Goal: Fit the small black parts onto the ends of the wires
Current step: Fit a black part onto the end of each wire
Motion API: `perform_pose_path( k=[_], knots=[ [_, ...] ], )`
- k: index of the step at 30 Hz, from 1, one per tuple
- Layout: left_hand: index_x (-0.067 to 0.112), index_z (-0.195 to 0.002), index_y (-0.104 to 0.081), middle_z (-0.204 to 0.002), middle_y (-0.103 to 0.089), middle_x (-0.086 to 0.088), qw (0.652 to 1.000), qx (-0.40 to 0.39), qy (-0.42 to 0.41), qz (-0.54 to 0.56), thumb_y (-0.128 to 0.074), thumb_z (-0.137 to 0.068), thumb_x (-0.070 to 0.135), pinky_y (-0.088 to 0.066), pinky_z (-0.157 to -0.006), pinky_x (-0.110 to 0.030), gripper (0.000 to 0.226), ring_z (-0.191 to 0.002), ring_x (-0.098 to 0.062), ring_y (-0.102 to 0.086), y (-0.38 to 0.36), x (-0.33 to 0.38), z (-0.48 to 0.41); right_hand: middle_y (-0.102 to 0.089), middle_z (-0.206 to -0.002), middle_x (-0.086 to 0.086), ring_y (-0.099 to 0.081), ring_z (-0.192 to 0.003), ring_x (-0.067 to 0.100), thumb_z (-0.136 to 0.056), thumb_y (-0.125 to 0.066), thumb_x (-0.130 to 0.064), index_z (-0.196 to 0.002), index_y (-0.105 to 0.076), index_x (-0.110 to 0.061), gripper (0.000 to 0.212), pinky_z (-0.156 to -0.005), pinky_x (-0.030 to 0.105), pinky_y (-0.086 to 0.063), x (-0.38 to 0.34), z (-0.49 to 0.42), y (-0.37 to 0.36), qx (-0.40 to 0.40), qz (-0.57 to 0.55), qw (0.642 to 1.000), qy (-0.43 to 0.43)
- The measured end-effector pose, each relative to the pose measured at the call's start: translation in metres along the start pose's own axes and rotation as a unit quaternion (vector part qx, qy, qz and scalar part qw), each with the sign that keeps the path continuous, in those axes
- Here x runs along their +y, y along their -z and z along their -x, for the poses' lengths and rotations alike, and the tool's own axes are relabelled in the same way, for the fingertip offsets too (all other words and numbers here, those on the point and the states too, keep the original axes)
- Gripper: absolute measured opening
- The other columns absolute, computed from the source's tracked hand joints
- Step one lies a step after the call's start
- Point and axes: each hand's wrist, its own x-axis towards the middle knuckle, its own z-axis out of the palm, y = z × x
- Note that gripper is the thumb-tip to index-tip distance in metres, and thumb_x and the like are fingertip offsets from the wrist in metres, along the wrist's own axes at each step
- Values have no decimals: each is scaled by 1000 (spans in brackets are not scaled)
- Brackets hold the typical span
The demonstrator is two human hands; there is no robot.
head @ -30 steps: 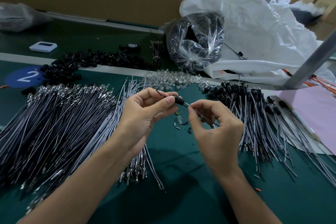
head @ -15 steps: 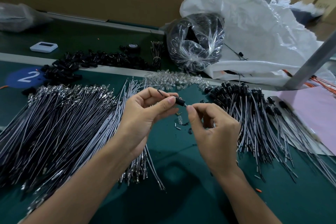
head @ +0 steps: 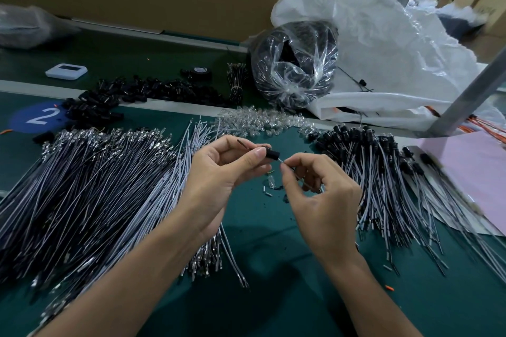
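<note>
My left hand (head: 219,172) pinches a small black part (head: 272,154) between thumb and forefinger above the green mat. A thin dark pin sticks out of the part toward the upper left. My right hand (head: 320,194) pinches a grey wire (head: 283,163) whose end enters the part from the right. A big heap of bare grey wires (head: 90,186) with metal terminals lies to the left. Wires fitted with black parts (head: 383,172) lie in a pile on the right. Loose black parts (head: 153,91) are strewn along the back strip.
Clear small lenses (head: 260,120) are scattered behind my hands. A clear bag of black parts (head: 294,65) and a large white plastic bag (head: 383,44) stand at the back right. A pink sheet (head: 476,172), a metal post (head: 471,96) and a white device (head: 66,72) are nearby.
The right hand has pushed the wire further into the black part and its fingers have closed up toward the left hand. Both hands stay in nearly the same place.
</note>
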Motion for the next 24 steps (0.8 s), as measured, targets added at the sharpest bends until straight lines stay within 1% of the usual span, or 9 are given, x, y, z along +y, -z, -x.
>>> perform_pose_path(
  k=[2, 5, 9, 14, 19, 22, 24],
  knots=[
    [3, -83, -63, -91, -74, -19, 1000, 3, 3, 0, -75, -65, 10, -58, -70, -26, 23, -83, -24, -73, -1, 0, 0, -62, -74, -6, -55, -64, 9, -84, -72, -10, -83, -69, -12, 3, -63, 16, -44, 0, 0, 0, -2, 2, 1000, 0],
    [4, -81, -62, -89, -75, -18, 1000, 14, 2, -3, -78, -59, 11, -58, -69, -26, 28, -78, -25, -73, -1, 0, 0, -63, -74, -5, -56, -64, 11, -84, -72, -11, -84, -69, -13, 3, -63, 20, -45, -1, 0, -1, -8, 3, 1000, 0],
    [6, -77, -62, -87, -76, -16, 1000, 19, -8, -10, -79, -58, 10, -59, -69, -27, 25, -75, -24, -73, 0, -1, -1, -62, -71, -7, -53, -62, 9, -84, -70, -15, -82, -69, -13, 4, -61, 17, -43, -2, 0, -1, 0, 4, 1000, -7],
    [15, -64, -67, -86, -76, -16, 1000, 13, -22, -9, -84, -49, 15, -60, -72, -29, 22, -78, -23, -74, 0, -2, -2, -61, -69, -8, -52, -60, 9, -86, -68, -16, -81, -70, -14, 6, -59, 19, -42, -2, -1, -1, -11, -6, 1000, -14],
    [17, -63, -70, -87, -76, -16, 1000, -1, -24, -12, -85, -48, 16, -59, -72, -27, 21, -82, -22, -74, 2, -1, -2, -61, -70, -8, -47, -61, 6, -90, -64, -19, -81, -70, -12, 13, -61, 17, -40, 0, -1, -1, -23, -9, 1000, -18],
    [18, -63, -72, -87, -76, -15, 999, -8, -29, -24, -84, -49, 17, -59, -72, -27, 19, -81, -20, -74, 2, 0, -2, -60, -72, -10, -49, -62, 7, -92, -62, -20, -83, -69, -12, 14, -62, 14, -39, 1, -2, 0, -32, -16, 999, -23],
    [19, -63, -72, -88, -76, -14, 999, -10, -31, -30, -84, -49, 18, -59, -72, -27, 19, -81, -21, -74, 2, 1, -2, -61, -73, -10, -51, -63, 7, -91, -65, -20, -83, -69, -12, 12, -61, 15, -40, 1, -2, 0, -36, -25, 999, -25]
  ],
)
